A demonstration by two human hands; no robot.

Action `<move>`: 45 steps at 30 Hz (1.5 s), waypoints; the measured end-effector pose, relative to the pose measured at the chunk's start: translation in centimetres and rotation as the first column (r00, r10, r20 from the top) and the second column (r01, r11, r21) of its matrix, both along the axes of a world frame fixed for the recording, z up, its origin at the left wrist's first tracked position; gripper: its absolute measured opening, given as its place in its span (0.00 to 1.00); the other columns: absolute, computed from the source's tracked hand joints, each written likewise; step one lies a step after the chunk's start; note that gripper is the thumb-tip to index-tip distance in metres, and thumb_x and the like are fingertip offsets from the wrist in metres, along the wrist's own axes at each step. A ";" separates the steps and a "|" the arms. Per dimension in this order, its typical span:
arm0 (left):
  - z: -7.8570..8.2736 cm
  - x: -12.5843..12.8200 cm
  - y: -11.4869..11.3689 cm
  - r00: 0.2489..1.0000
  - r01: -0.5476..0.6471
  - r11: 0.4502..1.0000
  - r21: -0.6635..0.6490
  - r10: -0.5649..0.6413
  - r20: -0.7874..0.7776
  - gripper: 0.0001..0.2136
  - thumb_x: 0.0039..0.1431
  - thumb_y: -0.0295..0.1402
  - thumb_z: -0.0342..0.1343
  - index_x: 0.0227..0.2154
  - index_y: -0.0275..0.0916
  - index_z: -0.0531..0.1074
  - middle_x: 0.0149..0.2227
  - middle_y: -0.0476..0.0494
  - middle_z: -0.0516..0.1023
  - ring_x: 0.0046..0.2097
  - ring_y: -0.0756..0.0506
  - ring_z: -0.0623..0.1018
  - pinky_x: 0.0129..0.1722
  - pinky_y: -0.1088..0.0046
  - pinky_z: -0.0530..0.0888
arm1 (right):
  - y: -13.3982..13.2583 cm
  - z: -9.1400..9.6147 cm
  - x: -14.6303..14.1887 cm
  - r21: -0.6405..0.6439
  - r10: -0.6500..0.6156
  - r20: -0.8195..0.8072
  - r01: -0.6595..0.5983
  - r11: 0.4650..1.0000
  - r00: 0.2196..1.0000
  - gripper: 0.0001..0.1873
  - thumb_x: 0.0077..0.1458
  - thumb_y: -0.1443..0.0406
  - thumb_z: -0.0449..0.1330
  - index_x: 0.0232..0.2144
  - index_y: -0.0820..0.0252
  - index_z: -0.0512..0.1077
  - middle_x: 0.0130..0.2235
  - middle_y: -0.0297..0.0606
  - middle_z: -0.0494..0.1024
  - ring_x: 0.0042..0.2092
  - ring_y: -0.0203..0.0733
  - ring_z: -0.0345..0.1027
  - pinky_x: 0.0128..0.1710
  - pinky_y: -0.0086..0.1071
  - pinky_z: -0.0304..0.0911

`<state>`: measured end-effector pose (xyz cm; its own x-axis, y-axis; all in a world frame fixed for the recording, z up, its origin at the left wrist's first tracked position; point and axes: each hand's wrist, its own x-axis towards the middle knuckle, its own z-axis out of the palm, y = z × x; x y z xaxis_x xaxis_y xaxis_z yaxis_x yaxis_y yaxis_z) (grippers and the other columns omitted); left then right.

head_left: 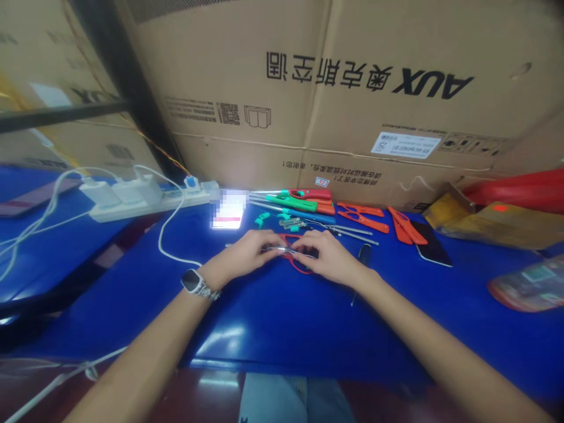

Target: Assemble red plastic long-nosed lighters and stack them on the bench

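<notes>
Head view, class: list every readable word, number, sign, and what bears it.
"AUX 奥克斯空调": cardboard box, upside down.
"师傅您辛苦了!": same box.
"请在搬运时对我温柔些,谢谢您!": same box.
Open-book sign: same box.
Too small: white label, sticker, other print.
Blurred: left carton.
Lit screen: pixelated.

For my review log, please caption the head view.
Left hand and right hand hold a thin metallic piece over a blue table, facing AUX-printed cardboard.

Printed brown cardboard (pixel 238 64) stands behind a glossy blue table (pixel 282 329) above a reddish floor (pixel 207 405).
</notes>
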<state>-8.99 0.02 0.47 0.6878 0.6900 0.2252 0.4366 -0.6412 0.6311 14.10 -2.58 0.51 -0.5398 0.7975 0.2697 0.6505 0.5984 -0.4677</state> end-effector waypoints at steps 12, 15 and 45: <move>-0.4 0.6 -0.1 0.998 -0.053 0.994 -0.092 0.054 0.010 0.03 0.61 0.28 0.58 0.36 0.36 0.76 0.33 0.46 0.81 0.34 0.48 0.78 0.36 0.74 0.72 | 0.0 -0.8 -1.2 0.107 -0.002 0.035 -0.001 0.994 0.999 0.07 0.62 0.67 0.61 0.34 0.57 0.80 0.35 0.35 0.81 0.40 0.40 0.70 0.41 0.37 0.49; -0.5 0.9 -0.1 0.999 -0.044 0.999 -0.022 0.044 0.002 0.03 0.61 0.27 0.57 0.35 0.36 0.76 0.35 0.45 0.81 0.35 0.48 0.78 0.37 0.74 0.71 | 0.0 -1.0 -1.3 0.096 -0.014 0.008 0.013 0.995 1.000 0.08 0.61 0.68 0.61 0.31 0.57 0.80 0.34 0.35 0.81 0.39 0.40 0.69 0.41 0.36 0.50; -0.2 0.4 -0.4 0.997 0.000 0.999 0.036 0.002 -0.073 0.04 0.61 0.27 0.59 0.32 0.37 0.78 0.36 0.44 0.76 0.34 0.49 0.76 0.36 0.74 0.71 | -0.4 -1.4 -1.1 -0.002 -0.042 -0.135 0.042 0.999 0.990 0.05 0.55 0.67 0.64 0.34 0.55 0.80 0.37 0.35 0.80 0.42 0.43 0.71 0.45 0.40 0.56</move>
<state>-8.54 -0.36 0.28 0.7027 0.6831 0.1992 0.4810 -0.6623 0.5744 12.95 -2.95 -0.85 -0.4647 0.8183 0.3384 0.6059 0.5725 -0.5523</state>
